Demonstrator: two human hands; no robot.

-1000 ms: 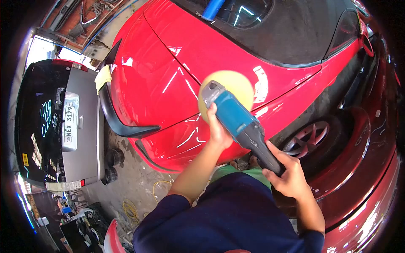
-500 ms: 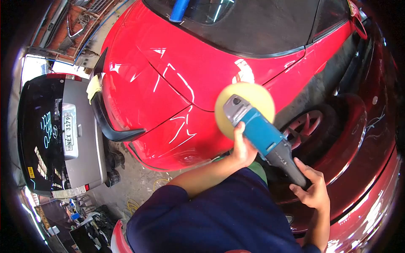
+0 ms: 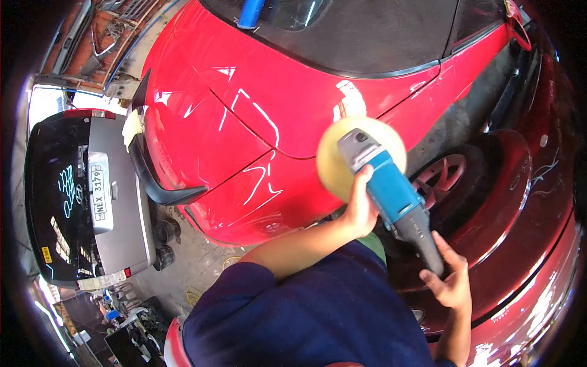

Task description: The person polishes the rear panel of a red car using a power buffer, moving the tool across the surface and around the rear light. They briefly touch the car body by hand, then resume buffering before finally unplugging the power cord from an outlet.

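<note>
A teal and black rotary polisher (image 3: pixel 396 186) is held between both hands over the red car (image 3: pixel 293 122). Its round yellow pad (image 3: pixel 330 162) lies against or just above the glossy rear side panel; the exact contact is hidden under the pad. My left hand (image 3: pixel 362 208) grips the tool near its grey metal head, thumb along the teal body. At the other end, my right hand (image 3: pixel 451 278) is wrapped around the black rear handle.
A dark red car (image 3: pixel 520 244) stands close on my right. To the left is a grey vehicle (image 3: pixel 122 202). A yellow cloth (image 3: pixel 132 128) hangs on the red car's black spoiler (image 3: pixel 150 174). A blue cylindrical object (image 3: pixel 251 13) rests by the rear window. Yellow cord (image 3: pixel 193 296) lies on the floor.
The polisher and both hands have shifted slightly, the head going a little right and the tool turning a bit steeper. Both hands keep their hold.
</note>
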